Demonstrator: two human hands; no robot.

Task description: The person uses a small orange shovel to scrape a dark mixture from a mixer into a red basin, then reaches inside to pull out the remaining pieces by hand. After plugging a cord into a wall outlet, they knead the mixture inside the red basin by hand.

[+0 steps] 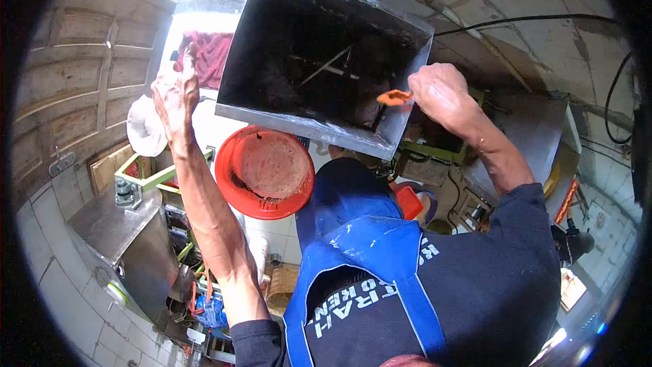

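A large metal hopper (292, 120) with a dark, dusty inside takes up the upper middle of the view. At its right rim, my right hand (440, 92) is closed around a small orange piece (394, 98) that sticks out over the inside; I cannot tell what kind of tool it is. My left hand (175, 92) is raised left of the hopper, apart from it, fingers pointing up and nothing in them. Below the hopper's left corner sits a red plastic basin (299, 197) holding a layer of reddish-brown powder (272, 163).
A wooden door (81, 61) stands at the left, with a dark red cloth (210, 58) near the bright opening. A green metal frame (159, 178) and a metal machine body (125, 238) are at lower left. Cables run along the tiled wall (523, 20) at right.
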